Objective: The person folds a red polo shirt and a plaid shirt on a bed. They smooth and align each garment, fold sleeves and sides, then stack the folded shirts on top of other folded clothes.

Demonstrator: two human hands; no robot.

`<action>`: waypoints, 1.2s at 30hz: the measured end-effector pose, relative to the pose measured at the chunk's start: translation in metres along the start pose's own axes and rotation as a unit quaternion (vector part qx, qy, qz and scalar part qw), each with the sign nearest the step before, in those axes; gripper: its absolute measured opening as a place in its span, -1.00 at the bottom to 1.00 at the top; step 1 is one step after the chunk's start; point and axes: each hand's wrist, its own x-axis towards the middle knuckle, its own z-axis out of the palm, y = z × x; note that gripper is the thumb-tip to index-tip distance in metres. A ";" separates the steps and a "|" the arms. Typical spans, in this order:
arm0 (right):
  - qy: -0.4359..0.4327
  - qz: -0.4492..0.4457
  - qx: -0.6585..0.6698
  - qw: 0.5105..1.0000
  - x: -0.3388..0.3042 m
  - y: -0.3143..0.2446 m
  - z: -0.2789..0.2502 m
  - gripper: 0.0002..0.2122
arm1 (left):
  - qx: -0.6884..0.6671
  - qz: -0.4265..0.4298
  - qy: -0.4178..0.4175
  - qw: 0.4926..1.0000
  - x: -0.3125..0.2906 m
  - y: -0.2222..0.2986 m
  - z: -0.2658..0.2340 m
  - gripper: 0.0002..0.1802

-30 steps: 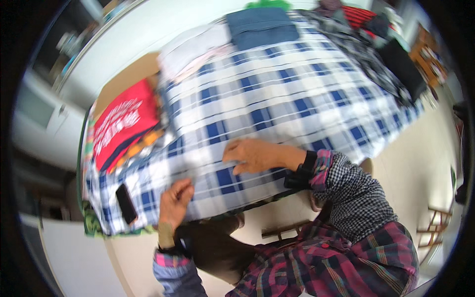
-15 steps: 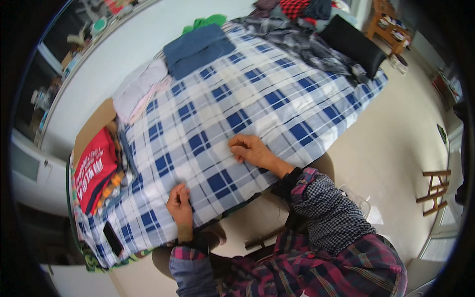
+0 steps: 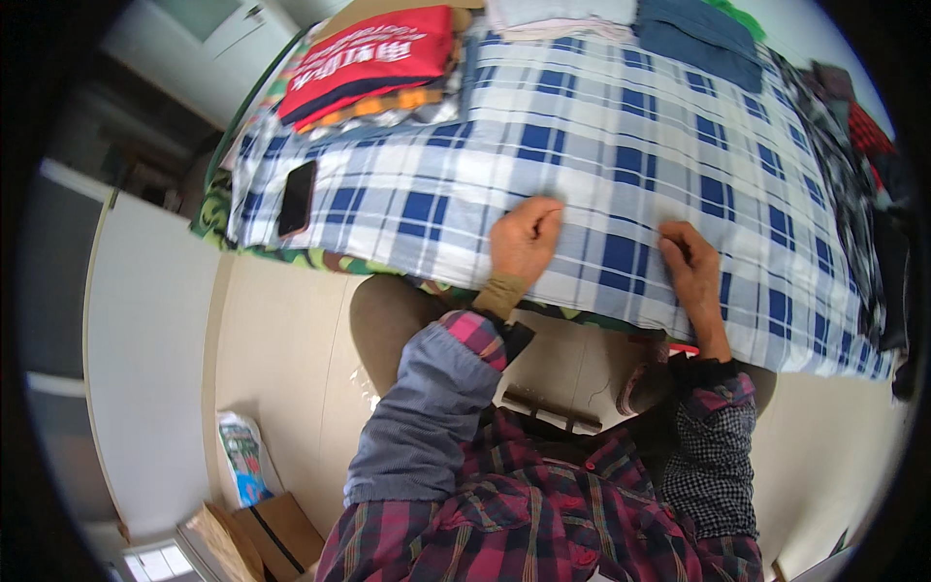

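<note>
My left hand (image 3: 525, 239) rests in a loose fist on the blue and white checked bedsheet (image 3: 587, 155), near the bed's front edge. A short way to its right, my right hand (image 3: 692, 268) lies on the same sheet with its fingers curled in. Nothing shows in either hand, though the inner fingers are partly hidden. A dark phone (image 3: 298, 199) lies flat on the sheet to the left, apart from both hands. Beyond it stands a stack of folded clothes with a red printed shirt (image 3: 373, 63) on top.
Folded pale cloths (image 3: 562, 17) and a folded blue-grey garment (image 3: 706, 39) lie along the bed's far side. Dark rumpled clothes (image 3: 836, 184) cover the right end. On the floor at lower left are a cardboard box (image 3: 281, 533) and a plastic bag (image 3: 247, 456).
My view has swung to the left, so the bed appears shifted right and the floor box comes into sight. My right hand has drawn back toward the bed's front edge; both hands stay curled.
</note>
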 end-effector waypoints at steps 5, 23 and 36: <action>-0.007 0.005 -0.038 0.999 0.000 0.001 0.000 -0.83 | 0.025 0.026 0.015 0.999 0.002 0.006 -0.003 -0.91; -0.010 -0.014 -0.070 0.997 0.001 0.004 0.001 -0.83 | 0.041 0.053 0.006 0.998 0.003 0.016 -0.013 -0.91; -0.026 0.005 -0.059 0.998 0.002 0.001 0.001 -0.84 | 0.035 0.060 0.005 0.998 0.003 0.018 -0.016 -0.91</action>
